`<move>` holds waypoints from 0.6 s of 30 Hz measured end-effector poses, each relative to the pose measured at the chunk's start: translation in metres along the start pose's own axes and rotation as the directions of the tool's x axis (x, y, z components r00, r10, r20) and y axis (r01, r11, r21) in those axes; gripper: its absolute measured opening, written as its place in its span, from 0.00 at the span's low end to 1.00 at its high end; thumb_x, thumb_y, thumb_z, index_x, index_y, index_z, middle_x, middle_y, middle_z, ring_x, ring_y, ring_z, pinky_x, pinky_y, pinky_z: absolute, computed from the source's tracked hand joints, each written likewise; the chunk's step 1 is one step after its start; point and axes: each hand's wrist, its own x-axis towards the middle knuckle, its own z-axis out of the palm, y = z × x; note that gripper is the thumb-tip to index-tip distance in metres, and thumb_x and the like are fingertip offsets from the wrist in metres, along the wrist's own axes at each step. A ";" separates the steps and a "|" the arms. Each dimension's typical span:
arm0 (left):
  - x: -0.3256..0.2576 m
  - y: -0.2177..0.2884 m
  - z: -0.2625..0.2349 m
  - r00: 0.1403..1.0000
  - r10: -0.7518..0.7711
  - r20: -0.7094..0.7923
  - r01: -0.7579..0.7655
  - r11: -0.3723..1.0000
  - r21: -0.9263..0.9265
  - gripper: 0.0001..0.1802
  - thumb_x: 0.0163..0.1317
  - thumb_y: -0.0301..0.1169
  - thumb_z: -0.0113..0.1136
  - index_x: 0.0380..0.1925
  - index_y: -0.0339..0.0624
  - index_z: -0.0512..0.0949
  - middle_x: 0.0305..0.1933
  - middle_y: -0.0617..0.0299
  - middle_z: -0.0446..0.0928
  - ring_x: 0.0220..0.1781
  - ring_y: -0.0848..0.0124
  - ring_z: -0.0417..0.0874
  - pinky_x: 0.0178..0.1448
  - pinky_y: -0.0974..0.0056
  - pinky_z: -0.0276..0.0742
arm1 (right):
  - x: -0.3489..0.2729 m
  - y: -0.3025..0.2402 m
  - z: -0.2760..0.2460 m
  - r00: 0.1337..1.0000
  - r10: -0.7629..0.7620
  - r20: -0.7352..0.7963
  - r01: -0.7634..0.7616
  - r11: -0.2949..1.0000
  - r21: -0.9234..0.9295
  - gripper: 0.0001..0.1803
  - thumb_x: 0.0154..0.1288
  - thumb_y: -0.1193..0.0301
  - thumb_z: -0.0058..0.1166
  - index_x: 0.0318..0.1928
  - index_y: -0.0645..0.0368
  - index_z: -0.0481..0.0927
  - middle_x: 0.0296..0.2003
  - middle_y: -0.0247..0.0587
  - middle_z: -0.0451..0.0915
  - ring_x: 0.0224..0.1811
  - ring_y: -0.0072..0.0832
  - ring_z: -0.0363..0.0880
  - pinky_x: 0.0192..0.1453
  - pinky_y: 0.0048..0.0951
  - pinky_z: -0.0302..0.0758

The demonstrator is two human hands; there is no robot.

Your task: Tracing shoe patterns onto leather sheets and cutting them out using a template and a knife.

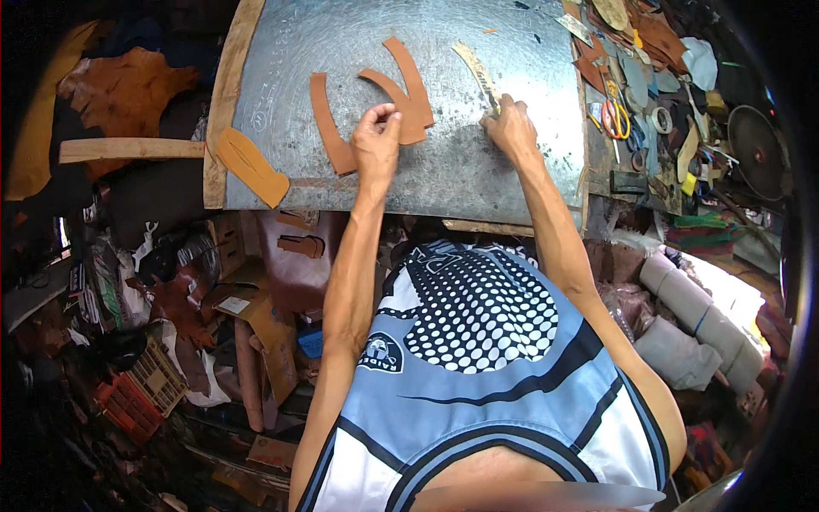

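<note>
Over the metal-topped table, my left hand (375, 143) is closed in a pinch beside brown leather pieces. Two curved brown strips (411, 77) (401, 109) lie overlapped at its fingertips, and a third curved leather strip (323, 115) runs along its left side. Whether the pinch holds leather or something smaller I cannot make out. Farther right, my right hand (514, 132) has its fingers closed at the lower end of a narrow, curved beige strip (474, 70) with dark markings. Something dark shows at those fingertips, too small to name.
The metal tabletop (281, 51) has a wooden edge. A tan slitted leather piece (252, 166) lies at its left corner. Scissors with orange-yellow handles (614, 118), a tape roll (659, 120) and leather scraps crowd the right side. A round fan (758, 152) stands far right.
</note>
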 end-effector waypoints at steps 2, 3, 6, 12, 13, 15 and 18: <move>-0.017 0.008 0.027 0.997 -0.028 0.065 0.036 0.992 -0.122 0.10 0.65 0.26 0.64 0.43 0.34 0.79 0.37 0.68 0.79 0.35 0.84 0.77 0.40 0.78 0.73 | 0.016 0.020 0.006 0.998 0.060 -0.017 -0.059 0.995 0.078 0.23 0.59 0.67 0.60 0.52 0.70 0.76 0.43 0.63 0.80 0.44 0.55 0.83 0.43 0.48 0.80; -0.024 0.002 0.040 0.997 -0.043 0.070 0.055 0.980 -0.191 0.10 0.64 0.27 0.64 0.43 0.34 0.80 0.37 0.68 0.78 0.35 0.84 0.76 0.40 0.78 0.73 | 0.019 0.028 0.009 0.995 -0.001 -0.100 0.011 0.995 0.098 0.19 0.58 0.68 0.59 0.47 0.70 0.79 0.33 0.56 0.83 0.37 0.46 0.85 0.38 0.43 0.79; -0.042 -0.022 0.057 0.985 -0.123 0.119 0.135 0.986 -0.096 0.10 0.62 0.28 0.66 0.41 0.35 0.81 0.35 0.67 0.80 0.35 0.80 0.78 0.40 0.74 0.75 | 0.020 0.042 -0.008 0.958 0.188 0.216 -0.277 0.804 0.527 0.16 0.59 0.66 0.60 0.42 0.66 0.81 0.25 0.45 0.82 0.26 0.33 0.81 0.30 0.35 0.76; -0.065 -0.025 0.058 0.937 0.044 0.345 -0.244 0.792 0.560 0.10 0.59 0.30 0.63 0.39 0.38 0.82 0.33 0.49 0.84 0.37 0.51 0.84 0.45 0.54 0.78 | -0.033 0.057 -0.050 0.968 0.205 0.142 -0.245 0.679 0.692 0.08 0.61 0.72 0.57 0.40 0.63 0.80 0.23 0.31 0.77 0.22 0.17 0.73 0.23 0.21 0.67; -0.066 -0.020 0.056 0.919 0.069 0.388 -0.304 0.750 0.587 0.09 0.60 0.30 0.63 0.39 0.38 0.82 0.34 0.50 0.84 0.39 0.51 0.83 0.47 0.54 0.78 | -0.042 0.054 -0.055 0.964 0.184 0.190 -0.264 0.701 0.662 0.10 0.62 0.72 0.56 0.43 0.62 0.80 0.23 0.31 0.77 0.23 0.17 0.73 0.24 0.21 0.67; -0.065 -0.015 0.052 0.898 0.089 0.431 -0.363 0.702 0.612 0.09 0.61 0.30 0.62 0.39 0.38 0.82 0.35 0.50 0.84 0.41 0.51 0.83 0.49 0.53 0.77 | -0.055 0.050 -0.055 0.943 0.178 0.280 -0.317 0.730 0.606 0.15 0.62 0.70 0.54 0.48 0.60 0.81 0.23 0.30 0.77 0.23 0.15 0.73 0.24 0.20 0.66; -0.057 -0.013 0.042 0.878 0.229 0.421 -0.456 0.667 0.589 0.09 0.61 0.28 0.62 0.40 0.38 0.82 0.41 0.50 0.84 0.47 0.52 0.82 0.55 0.52 0.75 | -0.061 0.045 -0.040 0.929 0.237 0.284 -0.364 0.719 0.592 0.19 0.61 0.66 0.54 0.50 0.61 0.83 0.26 0.39 0.81 0.28 0.27 0.80 0.32 0.31 0.75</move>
